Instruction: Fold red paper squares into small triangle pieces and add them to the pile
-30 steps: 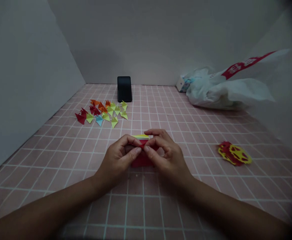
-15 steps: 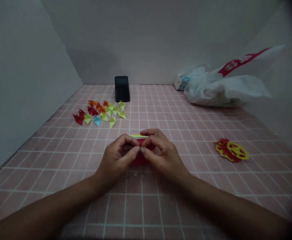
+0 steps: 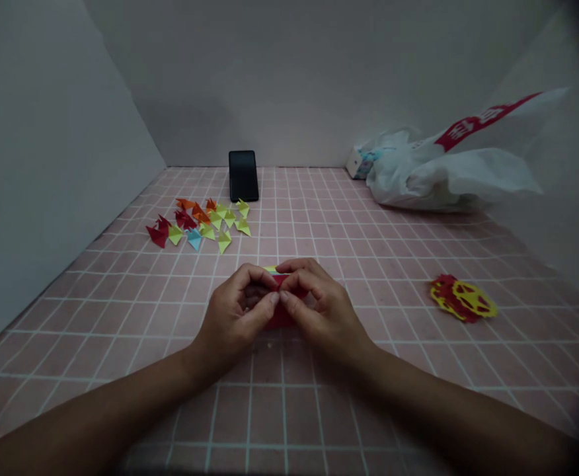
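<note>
My left hand point(image 3: 242, 307) and my right hand point(image 3: 316, 301) meet fingertip to fingertip in the middle of the table. Both pinch a small piece of red paper point(image 3: 279, 281), mostly covered by the fingers. Just below and behind them lies a stack of coloured paper point(image 3: 280, 321), red on top, with yellow and white showing at its far edge. How the pinched piece is folded, I cannot tell. Beyond the hands to the left stand several folded paper cranes point(image 3: 201, 213) in red, orange, yellow and light blue.
A black phone point(image 3: 243, 176) leans upright near the back wall. Red and yellow paper cutouts point(image 3: 463, 299) lie at the right. At the back right, a white plastic bag point(image 3: 418, 175) rests against a small box point(image 3: 356, 162). Pale walls enclose the pink checked tablecloth point(image 3: 299, 410).
The left fingers have shifted very slightly while both hands keep pinching the red paper. The whole view has moved a little; the other objects stay where they were.
</note>
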Demonstrator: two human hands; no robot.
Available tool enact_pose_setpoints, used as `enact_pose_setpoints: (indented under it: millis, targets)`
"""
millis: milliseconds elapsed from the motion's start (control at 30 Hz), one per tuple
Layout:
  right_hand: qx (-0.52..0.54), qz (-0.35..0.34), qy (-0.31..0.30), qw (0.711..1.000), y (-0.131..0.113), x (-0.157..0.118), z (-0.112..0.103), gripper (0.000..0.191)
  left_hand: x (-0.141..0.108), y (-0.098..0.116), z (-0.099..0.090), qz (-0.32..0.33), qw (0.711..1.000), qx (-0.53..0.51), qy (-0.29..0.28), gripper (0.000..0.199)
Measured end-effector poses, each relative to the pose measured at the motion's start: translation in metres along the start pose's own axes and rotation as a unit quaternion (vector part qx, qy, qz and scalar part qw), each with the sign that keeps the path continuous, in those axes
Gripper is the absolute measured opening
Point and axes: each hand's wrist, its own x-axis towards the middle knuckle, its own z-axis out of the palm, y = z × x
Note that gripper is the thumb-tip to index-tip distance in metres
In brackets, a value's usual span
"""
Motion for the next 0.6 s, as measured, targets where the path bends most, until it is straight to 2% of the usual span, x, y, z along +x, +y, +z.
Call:
enact_pose_setpoints:
  millis: [133,333,433,600]
  targets:
    - [-0.010,-0.004,0.000,1.000,-0.002,-0.001,0.001,0.018,-0.001,-0.003,-0.001,0.024,0.999,0.039,0.007,0.006]
    - [-0.008,-0.010,0.006,1.000,-0.003,0.000,-0.003,0.009,0.002,-0.005,-0.004,0.051,0.996,0.080,0.002,0.013]
    - [0.014,0.028,0.002,1.000,-0.003,0.002,-0.007,0.012,0.003,-0.004,-0.008,0.051,0.996,0.066,-0.022,0.016]
    - [0.107,0.117,-0.078,0.984,0.000,0.005,-0.007,0.015,0.005,0.000,-0.011,0.054,0.995,0.062,-0.061,0.018]
